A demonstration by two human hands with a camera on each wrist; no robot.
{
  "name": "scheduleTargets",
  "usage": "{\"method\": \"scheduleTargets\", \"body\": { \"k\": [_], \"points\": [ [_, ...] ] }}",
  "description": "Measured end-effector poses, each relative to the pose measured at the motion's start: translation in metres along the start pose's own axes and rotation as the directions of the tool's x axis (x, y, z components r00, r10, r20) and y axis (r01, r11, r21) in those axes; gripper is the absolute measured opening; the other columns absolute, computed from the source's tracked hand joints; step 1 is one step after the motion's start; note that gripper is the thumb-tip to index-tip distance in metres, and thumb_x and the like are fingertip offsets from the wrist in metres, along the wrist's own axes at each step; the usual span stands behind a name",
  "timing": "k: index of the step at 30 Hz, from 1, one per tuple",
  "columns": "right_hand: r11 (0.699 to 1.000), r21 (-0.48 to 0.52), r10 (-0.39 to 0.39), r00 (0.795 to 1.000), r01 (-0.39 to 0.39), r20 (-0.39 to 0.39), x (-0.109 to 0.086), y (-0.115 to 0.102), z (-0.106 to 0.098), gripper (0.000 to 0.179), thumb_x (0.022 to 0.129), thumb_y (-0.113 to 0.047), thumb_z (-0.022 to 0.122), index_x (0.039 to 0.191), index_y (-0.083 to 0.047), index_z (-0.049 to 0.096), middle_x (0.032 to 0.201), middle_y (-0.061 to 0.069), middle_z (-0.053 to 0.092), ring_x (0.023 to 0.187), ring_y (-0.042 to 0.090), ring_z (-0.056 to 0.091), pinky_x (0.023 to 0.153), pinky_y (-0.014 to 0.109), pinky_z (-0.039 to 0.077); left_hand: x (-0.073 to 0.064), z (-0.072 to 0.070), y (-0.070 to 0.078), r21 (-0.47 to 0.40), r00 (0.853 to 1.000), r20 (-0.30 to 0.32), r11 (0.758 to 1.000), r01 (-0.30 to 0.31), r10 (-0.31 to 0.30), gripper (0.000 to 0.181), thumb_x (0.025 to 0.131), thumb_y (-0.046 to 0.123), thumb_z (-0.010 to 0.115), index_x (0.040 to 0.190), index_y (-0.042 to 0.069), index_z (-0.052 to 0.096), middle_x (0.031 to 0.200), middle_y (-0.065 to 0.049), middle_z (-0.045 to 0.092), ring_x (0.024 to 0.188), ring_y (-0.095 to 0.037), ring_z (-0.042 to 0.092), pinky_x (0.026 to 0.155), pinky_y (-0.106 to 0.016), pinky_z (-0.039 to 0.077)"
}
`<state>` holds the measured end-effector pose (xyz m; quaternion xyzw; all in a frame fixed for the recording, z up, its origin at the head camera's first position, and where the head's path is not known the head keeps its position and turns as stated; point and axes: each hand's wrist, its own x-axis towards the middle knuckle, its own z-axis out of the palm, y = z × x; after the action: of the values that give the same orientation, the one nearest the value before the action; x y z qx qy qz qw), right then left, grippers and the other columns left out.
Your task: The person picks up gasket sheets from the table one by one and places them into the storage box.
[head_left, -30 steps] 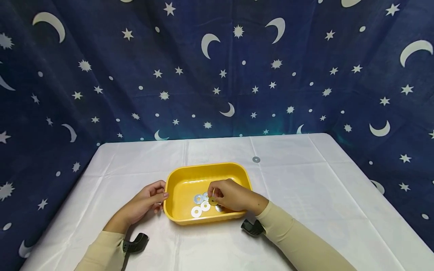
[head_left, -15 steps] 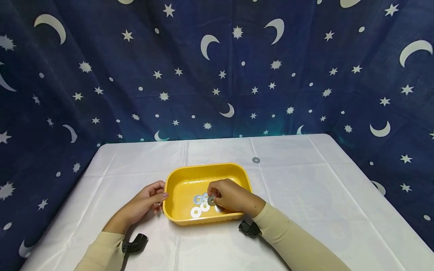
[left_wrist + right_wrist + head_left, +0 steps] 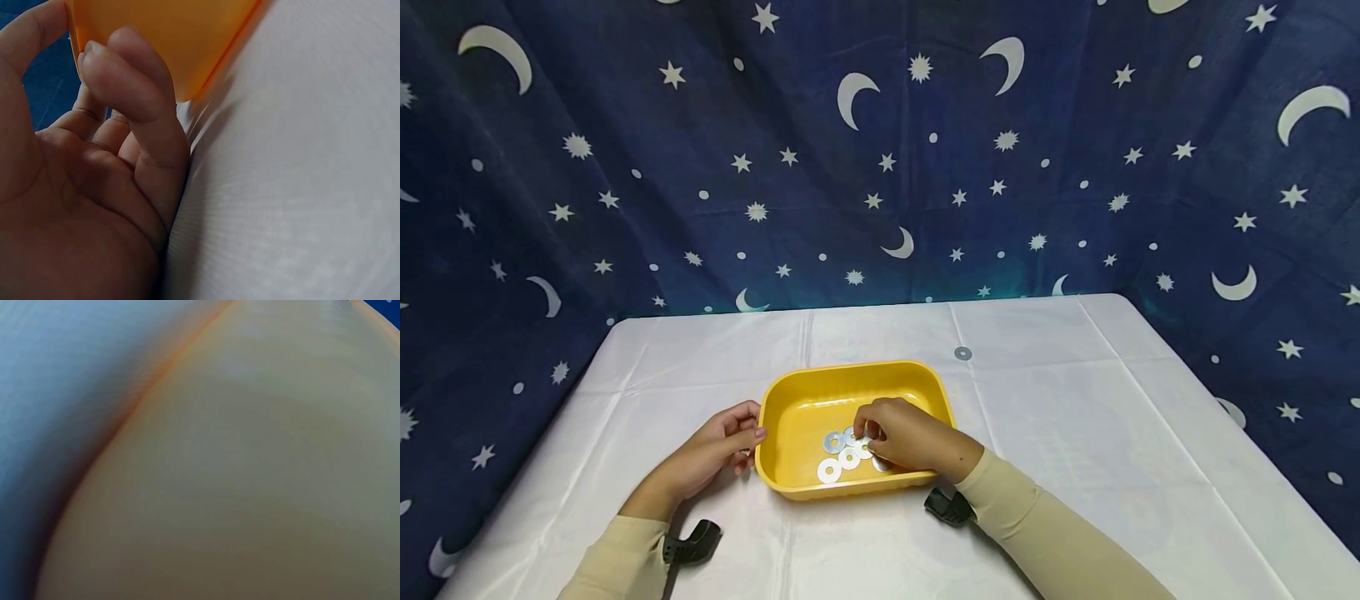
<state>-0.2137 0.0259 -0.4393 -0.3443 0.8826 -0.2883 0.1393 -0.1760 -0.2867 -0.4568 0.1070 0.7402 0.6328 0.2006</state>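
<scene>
A yellow tray (image 3: 801,408) with a raised rim sits on the table, holding several flat metal washers (image 3: 829,471) near its front side. My left hand (image 3: 718,446) grips the tray's left end, thumb on the rim and fingers against the outer wall; the left wrist view shows the curled fingers (image 3: 122,84) beside the orange-looking wall (image 3: 169,37). Reaching over the right side, my right hand (image 3: 910,433) pinches a washer (image 3: 864,449) low in the tray, among the others. Its palm partly covers another washer (image 3: 881,463). The right wrist view is filled by the blurred tray wall (image 3: 237,462).
One grey washer (image 3: 962,353) lies on the white tablecloth (image 3: 1060,400) behind the tray, to the right. A dark blue curtain (image 3: 805,225) with moons and stars hangs behind the table and along both sides. Black wrist cameras (image 3: 694,543) sit under both forearms.
The washer at my right fingertips has turned from dark and tilted to bright and flatter, slightly lower. My left hand keeps its grip on the tray. The head view has shifted slightly.
</scene>
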Motion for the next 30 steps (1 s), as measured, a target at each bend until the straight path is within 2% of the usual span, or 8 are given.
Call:
{"method": "scheduleTargets", "body": {
  "k": [7,12,16,20,22,26,30],
  "points": [
    [1.000,-0.011,-0.003,1.000,0.003,-0.001,-0.001,0.001,-0.002,0.012,0.090,-0.005,0.067,0.099,-0.014,0.067,0.075,-0.005,0.054,0.068,0.009,0.047,0.066,0.021,0.042,0.000,0.002,0.001,-0.020,1.000,0.010,1.000,-0.017,0.017,0.026,0.102,0.012,0.052,0.116,-0.008,0.042,0.087,-0.001,0.055,0.064,-0.008,0.055,0.054,-0.019,0.047],
    [0.999,0.002,-0.034,0.998,0.034,-0.054,-0.002,0.000,-0.004,0.009,0.093,-0.011,0.068,0.101,-0.012,0.067,0.074,-0.007,0.054,0.067,0.007,0.047,0.063,0.020,0.043,0.001,0.002,0.002,-0.014,1.000,0.010,1.000,-0.009,0.010,0.028,0.102,0.013,0.052,0.116,-0.009,0.042,0.087,-0.001,0.055,0.065,-0.008,0.055,0.054,-0.019,0.047],
    [0.993,0.098,-0.051,0.992,0.063,-0.119,-0.008,-0.006,-0.009,0.008,0.095,-0.013,0.066,0.103,-0.011,0.068,0.077,-0.008,0.057,0.069,0.007,0.050,0.065,0.020,0.046,0.000,0.001,0.002,-0.007,1.000,0.015,1.000,0.004,-0.003,0.030,0.103,0.014,0.052,0.118,-0.009,0.041,0.088,-0.001,0.056,0.066,-0.007,0.056,0.055,-0.019,0.048],
    [0.970,0.209,-0.086,0.983,0.120,-0.164,-0.018,-0.018,-0.021,0.010,0.096,-0.013,0.063,0.104,-0.011,0.068,0.080,-0.006,0.060,0.073,0.008,0.054,0.069,0.022,0.049,-0.002,0.000,0.004,-0.002,1.000,0.014,1.000,0.005,-0.005,0.027,0.103,0.015,0.052,0.117,-0.006,0.043,0.089,0.001,0.056,0.066,-0.007,0.055,0.055,-0.019,0.048],
    [0.963,0.233,-0.094,0.978,0.136,-0.184,-0.022,-0.023,-0.029,0.011,0.096,-0.014,0.062,0.105,-0.012,0.068,0.081,-0.006,0.060,0.075,0.009,0.055,0.071,0.023,0.050,-0.004,-0.001,0.005,-0.003,1.000,0.008,1.000,0.002,-0.002,0.025,0.103,0.015,0.053,0.116,-0.004,0.044,0.088,0.002,0.056,0.066,-0.007,0.055,0.055,-0.019,0.048],
    [0.965,0.232,-0.062,0.968,0.120,-0.244,-0.028,-0.025,-0.044,0.009,0.096,-0.014,0.064,0.104,-0.015,0.068,0.082,-0.006,0.060,0.078,0.011,0.055,0.073,0.024,0.051,-0.004,0.001,0.005,-0.004,1.000,0.005,1.000,-0.002,0.002,0.026,0.103,0.016,0.053,0.118,-0.004,0.044,0.090,0.002,0.057,0.066,-0.008,0.054,0.056,-0.019,0.048],
    [0.972,0.223,-0.002,0.951,0.074,-0.308,-0.031,-0.011,-0.052,0.010,0.095,-0.013,0.065,0.105,-0.013,0.068,0.083,-0.005,0.061,0.078,0.014,0.056,0.072,0.024,0.051,-0.002,0.003,0.002,0.003,1.000,0.010,1.000,0.017,-0.017,0.030,0.104,0.018,0.051,0.120,-0.006,0.042,0.092,0.000,0.057,0.067,-0.008,0.055,0.057,-0.020,0.049]
  ]
}}
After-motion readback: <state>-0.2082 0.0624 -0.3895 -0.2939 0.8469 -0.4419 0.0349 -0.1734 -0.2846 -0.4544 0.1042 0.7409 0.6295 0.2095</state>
